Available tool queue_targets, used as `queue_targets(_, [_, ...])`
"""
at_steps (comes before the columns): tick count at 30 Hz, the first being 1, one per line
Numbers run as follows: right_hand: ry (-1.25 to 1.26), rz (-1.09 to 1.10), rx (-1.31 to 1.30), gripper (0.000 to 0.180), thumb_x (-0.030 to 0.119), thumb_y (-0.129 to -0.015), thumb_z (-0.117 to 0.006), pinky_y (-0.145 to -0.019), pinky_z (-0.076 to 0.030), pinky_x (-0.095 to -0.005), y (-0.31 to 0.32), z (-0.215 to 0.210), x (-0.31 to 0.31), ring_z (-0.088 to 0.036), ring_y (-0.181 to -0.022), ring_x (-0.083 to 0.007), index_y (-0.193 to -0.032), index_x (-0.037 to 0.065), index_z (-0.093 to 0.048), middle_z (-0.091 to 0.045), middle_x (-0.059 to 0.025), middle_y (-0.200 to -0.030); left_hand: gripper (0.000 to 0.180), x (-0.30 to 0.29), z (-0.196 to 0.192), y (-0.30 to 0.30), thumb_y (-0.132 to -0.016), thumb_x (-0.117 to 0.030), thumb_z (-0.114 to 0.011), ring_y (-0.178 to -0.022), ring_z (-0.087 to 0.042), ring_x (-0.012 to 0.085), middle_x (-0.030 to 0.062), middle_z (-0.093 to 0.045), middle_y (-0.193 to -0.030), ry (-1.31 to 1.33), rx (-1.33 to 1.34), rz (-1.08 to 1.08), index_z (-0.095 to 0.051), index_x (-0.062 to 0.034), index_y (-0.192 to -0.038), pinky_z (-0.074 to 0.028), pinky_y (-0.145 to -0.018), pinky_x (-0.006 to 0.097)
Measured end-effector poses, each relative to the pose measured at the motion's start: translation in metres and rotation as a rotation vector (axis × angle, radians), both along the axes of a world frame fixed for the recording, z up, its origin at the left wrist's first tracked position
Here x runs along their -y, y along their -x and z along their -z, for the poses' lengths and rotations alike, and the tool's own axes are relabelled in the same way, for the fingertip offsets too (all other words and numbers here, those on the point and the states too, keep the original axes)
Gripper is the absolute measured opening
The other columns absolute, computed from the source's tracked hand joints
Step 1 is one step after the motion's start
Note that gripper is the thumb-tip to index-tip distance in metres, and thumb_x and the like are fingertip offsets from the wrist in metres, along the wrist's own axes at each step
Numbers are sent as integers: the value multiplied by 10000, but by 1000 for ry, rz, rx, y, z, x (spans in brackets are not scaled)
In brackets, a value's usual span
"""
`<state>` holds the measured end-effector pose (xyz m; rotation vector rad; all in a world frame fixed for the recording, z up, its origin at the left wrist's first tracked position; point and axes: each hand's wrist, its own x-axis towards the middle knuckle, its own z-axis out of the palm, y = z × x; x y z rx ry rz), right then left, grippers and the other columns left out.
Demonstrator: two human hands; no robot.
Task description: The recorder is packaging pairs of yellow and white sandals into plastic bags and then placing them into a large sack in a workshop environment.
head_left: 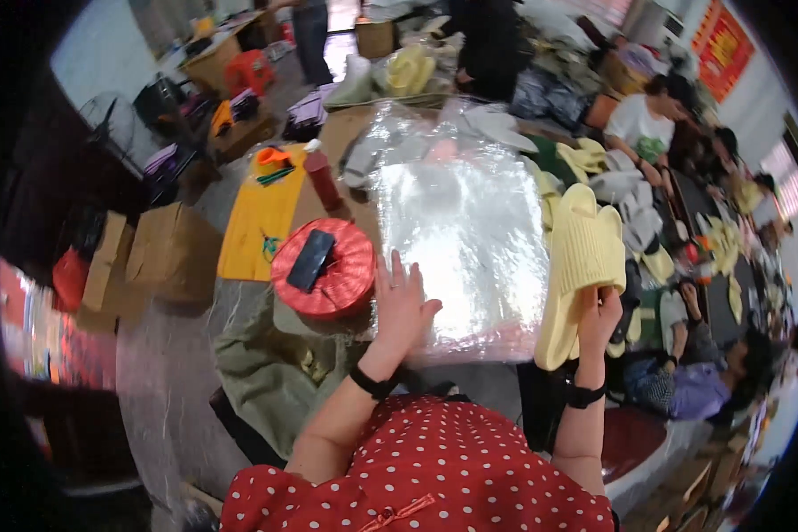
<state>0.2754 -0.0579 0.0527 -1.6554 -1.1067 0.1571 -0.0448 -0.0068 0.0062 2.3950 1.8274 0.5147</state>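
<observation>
My left hand lies spread on the lower left edge of a stack of clear plastic bags, with a ring on one finger. At the stack's right edge my right hand holds a pale yellow slipper, its fingers partly inside the opening under the ribbed strap. The slipper stands nearly upright, toe end away from me; it may be a pair pressed together, I cannot tell. Left of my left hand is a roll of red plastic twine, with a dark phone on top.
Behind the roll stand a dark red bottle and a yellow board with scissors and orange tape. Cardboard boxes sit at left. More slippers pile up at right, where several people sit along a table.
</observation>
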Motion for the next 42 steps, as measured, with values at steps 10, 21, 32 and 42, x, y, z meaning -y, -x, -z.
queue_targets(10, [-28, 203, -185, 210, 20, -929, -577, -818, -468, -274, -14, 12, 132, -616, -939, -148, -1123, -53, -614, -647, -73, -1042, 648, 4, -10, -45, -833, -492, -686, -1401, -295, 450, 228, -385, -1493, 157, 68, 603, -530, -199, -1391, -282, -1142, 512])
queue_targets(21, [-121, 124, 62, 246, 4, -868, -636, -752, -493, -242, 13, -15, 167, -641, -975, -161, -1109, -40, -647, -601, -106, -1172, 264, -16, 0, -45, -938, -222, -599, -1199, -534, 343, 184, -619, -1237, 330, 781, 434, -689, -85, -1145, -438, -999, 397])
queue_targets(32, [-68, 26, 213, 261, 0, -800, -678, -580, -425, -236, 25, -20, 151, -584, -748, -149, -1060, -24, -665, -600, -112, -1062, 375, 1, 7, -50, -800, -290, -740, -1144, -555, 358, 164, -627, -1228, 13, 356, 494, -688, -121, -1131, -455, -981, 445])
queue_targets(42, [17, 13, 143, 300, -48, -775, -658, -591, -449, -265, 31, -17, 154, -607, -767, -185, -1073, -17, -661, -603, -133, -1057, 526, -3, -12, -47, -868, -351, -686, -1227, -508, 383, 209, -597, -1258, 258, 522, 472, -580, -94, -1315, -400, -1044, 436])
